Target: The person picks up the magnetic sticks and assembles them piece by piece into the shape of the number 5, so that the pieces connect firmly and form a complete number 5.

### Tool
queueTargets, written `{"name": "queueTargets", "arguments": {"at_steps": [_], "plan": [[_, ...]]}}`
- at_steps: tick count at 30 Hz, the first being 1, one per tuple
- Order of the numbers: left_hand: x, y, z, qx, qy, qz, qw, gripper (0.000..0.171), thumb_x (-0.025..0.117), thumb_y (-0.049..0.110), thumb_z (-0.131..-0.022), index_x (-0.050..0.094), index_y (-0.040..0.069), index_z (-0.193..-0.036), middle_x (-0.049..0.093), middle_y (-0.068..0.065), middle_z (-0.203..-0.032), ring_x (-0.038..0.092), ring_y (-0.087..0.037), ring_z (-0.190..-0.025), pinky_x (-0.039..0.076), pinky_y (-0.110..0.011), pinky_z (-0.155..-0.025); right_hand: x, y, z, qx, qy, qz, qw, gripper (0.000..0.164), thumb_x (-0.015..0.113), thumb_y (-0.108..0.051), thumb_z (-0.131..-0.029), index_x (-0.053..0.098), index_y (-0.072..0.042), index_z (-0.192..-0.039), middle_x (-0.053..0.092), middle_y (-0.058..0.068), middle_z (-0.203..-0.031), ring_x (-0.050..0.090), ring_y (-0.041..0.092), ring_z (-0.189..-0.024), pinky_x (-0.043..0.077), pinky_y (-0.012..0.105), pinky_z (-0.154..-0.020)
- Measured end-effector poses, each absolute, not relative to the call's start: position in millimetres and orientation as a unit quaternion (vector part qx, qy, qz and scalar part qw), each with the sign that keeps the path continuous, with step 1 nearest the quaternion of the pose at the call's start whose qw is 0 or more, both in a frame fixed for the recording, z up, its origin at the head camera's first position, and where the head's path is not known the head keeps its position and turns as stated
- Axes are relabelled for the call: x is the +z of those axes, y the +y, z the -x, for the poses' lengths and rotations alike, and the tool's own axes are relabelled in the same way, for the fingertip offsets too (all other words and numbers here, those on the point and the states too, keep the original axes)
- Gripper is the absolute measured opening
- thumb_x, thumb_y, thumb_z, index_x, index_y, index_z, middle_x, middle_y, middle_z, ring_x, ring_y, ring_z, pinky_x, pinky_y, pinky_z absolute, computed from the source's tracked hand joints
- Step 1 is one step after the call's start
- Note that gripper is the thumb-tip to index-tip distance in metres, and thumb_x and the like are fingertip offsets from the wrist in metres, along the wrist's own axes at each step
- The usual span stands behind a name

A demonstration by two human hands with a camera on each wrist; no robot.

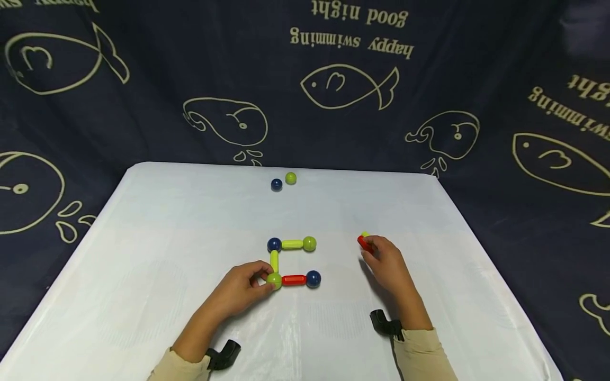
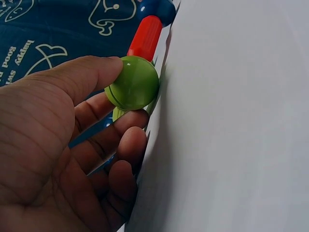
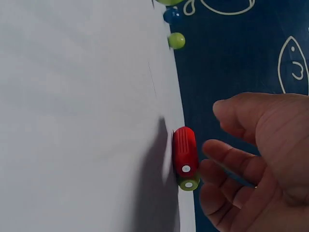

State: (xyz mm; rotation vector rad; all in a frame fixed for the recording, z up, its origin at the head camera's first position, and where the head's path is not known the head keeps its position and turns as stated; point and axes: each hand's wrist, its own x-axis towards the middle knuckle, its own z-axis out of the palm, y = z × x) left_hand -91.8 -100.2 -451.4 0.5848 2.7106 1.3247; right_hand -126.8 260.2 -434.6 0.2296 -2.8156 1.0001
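Note:
My left hand [image 1: 243,288] pinches a green ball [image 2: 137,83] between thumb and fingers. This ball is the lower left corner of a joined shape lying on the table. From it a red rod [image 1: 294,280] runs right to a dark blue ball [image 1: 313,279]. A yellow-green rod [image 1: 274,261] leads up to another blue ball [image 1: 274,244], and from there a second yellow-green rod [image 1: 292,244] ends in a green ball [image 1: 310,243]. My right hand [image 3: 256,159], thumb spread from the fingers, is beside a loose red rod [image 3: 185,147] and a yellow-green rod [image 3: 189,184].
A loose blue ball [image 1: 276,184] and a green ball [image 1: 290,178] lie near the far edge of the white table [image 1: 205,206]. Dark cloth [image 1: 286,132] with fish drawings hangs behind and at the sides.

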Motion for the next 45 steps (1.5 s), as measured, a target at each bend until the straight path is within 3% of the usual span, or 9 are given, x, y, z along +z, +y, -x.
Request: {"name": "queueTargets", "arguments": {"at_steps": [5, 14, 24, 29, 33, 39, 45], "plan": [[-451.3, -99.9, 91.6, 0.43, 0.881, -0.193, 0.035, 0.019, 0.079, 0.023, -0.086, 0.069, 0.019, -0.102, 0.063, 0.012, -0.086, 0.052, -0.005, -0.068, 0.046, -0.026, -0.063, -438.2, 262.1, 127.7, 0.319, -0.943, -0.074, 0.064, 0.029, 0.068, -0.007, -0.093, 0.061, 0.003, -0.119, 0.062, 0.017, -0.113, 0.058, 0.031, -0.097, 0.048, 0.048, -0.085], [-451.8, -99.6, 92.0, 0.434, 0.881, -0.187, 0.036, 0.019, 0.079, 0.023, -0.086, 0.069, 0.02, -0.101, 0.063, 0.011, -0.087, 0.052, -0.005, -0.068, 0.046, -0.026, -0.063, -438.9, 263.3, 129.4, 0.331, -0.941, -0.051, 0.047, 0.033, 0.064, -0.006, -0.094, 0.059, 0.003, -0.125, 0.058, 0.021, -0.12, 0.06, 0.034, -0.101, 0.048, 0.049, -0.088], [-452.5, -99.0, 92.4, 0.43, 0.882, -0.187, 0.037, 0.019, 0.079, 0.022, -0.086, 0.068, 0.021, -0.102, 0.063, 0.011, -0.087, 0.052, -0.005, -0.067, 0.046, -0.026, -0.063, -439.1, 262.4, 128.8, 0.316, -0.947, -0.051, 0.017, 0.036, 0.063, -0.014, -0.096, 0.058, 0.003, -0.128, 0.057, 0.025, -0.129, 0.054, 0.04, -0.119, 0.043, 0.054, -0.098], [-452.0, -98.7, 92.3, 0.428, 0.884, -0.186, 0.038, 0.019, 0.079, 0.022, -0.086, 0.068, 0.02, -0.102, 0.063, 0.011, -0.086, 0.052, -0.005, -0.068, 0.046, -0.026, -0.063, -439.8, 260.0, 129.3, 0.312, -0.948, -0.05, 0.023, 0.028, 0.067, -0.013, -0.094, 0.061, 0.001, -0.118, 0.062, 0.018, -0.111, 0.058, 0.031, -0.098, 0.047, 0.046, -0.085], [-451.6, -98.7, 92.0, 0.426, 0.885, -0.185, 0.038, 0.019, 0.079, 0.022, -0.086, 0.068, 0.02, -0.102, 0.063, 0.011, -0.086, 0.052, -0.005, -0.068, 0.046, -0.026, -0.063, -441.1, 258.9, 129.9, 0.315, -0.948, -0.048, 0.024, 0.023, 0.071, -0.011, -0.091, 0.062, -0.002, -0.11, 0.058, 0.01, -0.094, 0.052, 0.024, -0.081, 0.044, 0.04, -0.073], [-450.0, -98.4, 91.8, 0.428, 0.884, -0.185, 0.038, 0.019, 0.079, 0.021, -0.086, 0.068, 0.02, -0.101, 0.063, 0.011, -0.087, 0.052, -0.006, -0.068, 0.046, -0.026, -0.063, -441.1, 258.4, 129.5, 0.318, -0.946, -0.056, 0.021, 0.018, 0.07, -0.005, -0.089, 0.062, -0.004, -0.105, 0.062, 0.01, -0.097, 0.056, 0.024, -0.083, 0.046, 0.041, -0.075], [-449.9, -98.1, 91.4, 0.426, 0.885, -0.182, 0.041, 0.018, 0.079, 0.021, -0.086, 0.068, 0.021, -0.101, 0.063, 0.012, -0.087, 0.052, -0.006, -0.068, 0.046, -0.026, -0.063, -441.8, 256.9, 129.7, 0.316, -0.947, -0.058, 0.016, 0.024, 0.071, -0.008, -0.089, 0.061, -0.004, -0.11, 0.063, 0.011, -0.102, 0.057, 0.024, -0.085, 0.046, 0.041, -0.076]]}}
